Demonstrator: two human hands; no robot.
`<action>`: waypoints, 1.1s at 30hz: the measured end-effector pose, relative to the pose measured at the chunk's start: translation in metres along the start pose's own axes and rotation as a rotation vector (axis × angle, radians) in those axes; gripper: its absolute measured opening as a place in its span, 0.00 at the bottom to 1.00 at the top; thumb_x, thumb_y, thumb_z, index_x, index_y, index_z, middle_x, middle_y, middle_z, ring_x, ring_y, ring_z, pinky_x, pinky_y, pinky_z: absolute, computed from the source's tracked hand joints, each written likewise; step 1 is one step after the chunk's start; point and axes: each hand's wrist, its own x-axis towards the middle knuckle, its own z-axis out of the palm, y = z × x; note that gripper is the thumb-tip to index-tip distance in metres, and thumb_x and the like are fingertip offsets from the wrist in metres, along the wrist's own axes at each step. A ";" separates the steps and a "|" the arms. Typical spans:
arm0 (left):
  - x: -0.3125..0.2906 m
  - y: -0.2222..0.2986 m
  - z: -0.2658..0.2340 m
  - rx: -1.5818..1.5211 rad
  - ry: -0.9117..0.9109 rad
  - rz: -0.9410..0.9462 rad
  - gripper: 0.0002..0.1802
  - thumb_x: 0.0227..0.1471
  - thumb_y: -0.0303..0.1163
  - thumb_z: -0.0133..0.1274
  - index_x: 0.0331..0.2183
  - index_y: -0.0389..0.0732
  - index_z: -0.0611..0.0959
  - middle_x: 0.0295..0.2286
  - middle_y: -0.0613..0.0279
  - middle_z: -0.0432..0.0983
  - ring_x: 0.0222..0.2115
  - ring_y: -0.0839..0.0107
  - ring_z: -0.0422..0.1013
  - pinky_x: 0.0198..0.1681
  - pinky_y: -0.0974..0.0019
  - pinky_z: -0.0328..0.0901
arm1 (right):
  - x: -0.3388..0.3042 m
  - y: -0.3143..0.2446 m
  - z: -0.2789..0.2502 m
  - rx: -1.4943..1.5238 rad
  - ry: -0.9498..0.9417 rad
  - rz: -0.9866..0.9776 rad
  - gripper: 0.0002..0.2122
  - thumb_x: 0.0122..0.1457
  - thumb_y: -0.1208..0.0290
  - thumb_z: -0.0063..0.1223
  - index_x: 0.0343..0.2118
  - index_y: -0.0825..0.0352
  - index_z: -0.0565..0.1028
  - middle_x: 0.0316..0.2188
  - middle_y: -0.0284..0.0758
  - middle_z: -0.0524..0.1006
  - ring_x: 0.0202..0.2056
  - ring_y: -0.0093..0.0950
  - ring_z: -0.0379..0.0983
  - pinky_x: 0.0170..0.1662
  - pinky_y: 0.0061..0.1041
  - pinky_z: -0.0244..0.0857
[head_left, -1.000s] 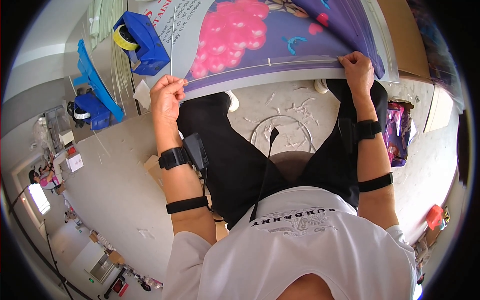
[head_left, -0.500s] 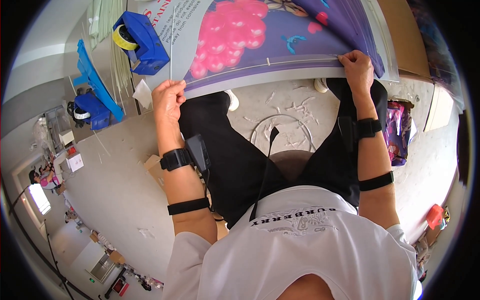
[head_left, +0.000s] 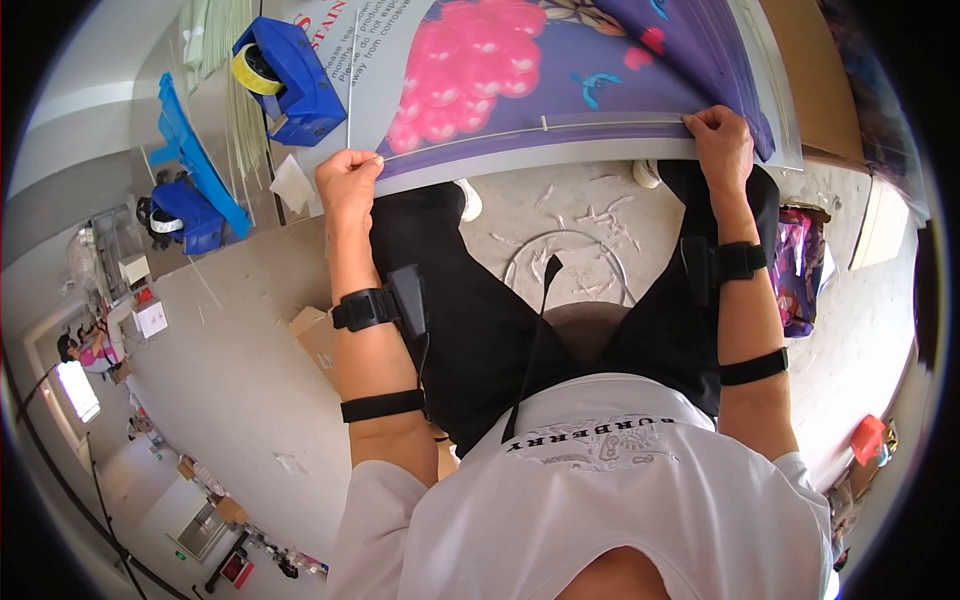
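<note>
A purple printed plastic sheet with pink balloon shapes lies on the table in front of me. Along its near edge runs a thin white strip, with a small white tab near its middle. My left hand is closed in a pinch at the strip's left end, beside the sheet's near left corner. At the other end, thumb and fingers of my right hand pinch the strip, close to where the purple sheet folds up into a loose ridge. My fingers partly hide both ends.
Left of the sheet stands a blue tape dispenser with yellow tape; a second blue dispenser sits farther left by a blue plastic piece. White scraps and a hose loop lie on the floor. A bag of purple packaging stands at right.
My left hand has shifted slightly to the right, still pinching. The right hand keeps its hold at the strip's other end, and the view has moved a little.
</note>
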 end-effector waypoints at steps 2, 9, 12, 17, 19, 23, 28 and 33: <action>-0.001 -0.001 0.003 0.049 0.008 0.007 0.02 0.39 0.19 0.57 0.22 0.32 0.79 0.17 0.64 0.71 0.19 0.77 0.64 0.23 0.73 0.60 | 0.000 0.000 0.000 -0.003 0.003 -0.003 0.08 0.45 0.65 0.58 0.24 0.64 0.78 0.22 0.36 0.77 0.28 0.34 0.75 0.32 0.32 0.65; 0.000 -0.004 0.008 0.130 0.048 0.107 0.03 0.38 0.21 0.57 0.21 0.32 0.79 0.17 0.64 0.71 0.18 0.76 0.64 0.24 0.71 0.61 | 0.002 0.002 0.002 -0.013 -0.001 0.001 0.08 0.44 0.64 0.58 0.24 0.63 0.78 0.21 0.34 0.77 0.27 0.34 0.75 0.32 0.32 0.66; 0.001 -0.004 0.009 0.156 0.057 0.113 0.03 0.38 0.21 0.57 0.21 0.32 0.79 0.16 0.63 0.71 0.18 0.76 0.65 0.24 0.71 0.61 | 0.002 0.004 0.002 -0.008 -0.001 -0.003 0.08 0.44 0.64 0.58 0.23 0.63 0.78 0.21 0.34 0.77 0.27 0.34 0.75 0.32 0.32 0.66; 0.001 0.000 0.011 0.218 0.054 0.089 0.03 0.38 0.22 0.57 0.20 0.33 0.79 0.16 0.62 0.72 0.18 0.75 0.65 0.25 0.71 0.62 | 0.002 0.004 0.002 -0.006 0.007 -0.012 0.08 0.44 0.64 0.58 0.23 0.63 0.78 0.20 0.34 0.77 0.27 0.34 0.75 0.31 0.32 0.65; 0.002 -0.002 0.011 0.254 0.062 0.122 0.03 0.37 0.22 0.57 0.20 0.33 0.79 0.16 0.61 0.72 0.18 0.73 0.67 0.26 0.70 0.63 | 0.001 0.002 0.001 -0.004 -0.003 -0.005 0.08 0.44 0.64 0.58 0.23 0.63 0.78 0.20 0.35 0.77 0.27 0.34 0.74 0.31 0.32 0.66; 0.002 -0.001 0.012 0.373 0.087 0.152 0.03 0.37 0.24 0.57 0.20 0.35 0.80 0.17 0.57 0.74 0.20 0.67 0.71 0.29 0.66 0.65 | 0.003 0.001 0.000 -0.012 -0.013 -0.001 0.08 0.44 0.65 0.58 0.23 0.64 0.78 0.21 0.35 0.77 0.27 0.34 0.74 0.32 0.32 0.66; 0.003 0.003 0.012 0.466 0.087 0.151 0.05 0.37 0.26 0.58 0.20 0.36 0.80 0.19 0.54 0.76 0.24 0.61 0.73 0.32 0.62 0.66 | 0.006 0.002 -0.002 -0.008 -0.037 0.014 0.08 0.43 0.64 0.59 0.23 0.64 0.78 0.21 0.36 0.77 0.28 0.34 0.75 0.32 0.31 0.66; 0.014 0.000 0.008 0.518 0.053 0.132 0.07 0.35 0.28 0.61 0.19 0.35 0.80 0.20 0.52 0.76 0.26 0.58 0.74 0.33 0.61 0.67 | 0.010 0.000 -0.004 -0.026 -0.060 0.035 0.09 0.42 0.64 0.60 0.23 0.63 0.78 0.21 0.37 0.77 0.28 0.34 0.75 0.33 0.31 0.66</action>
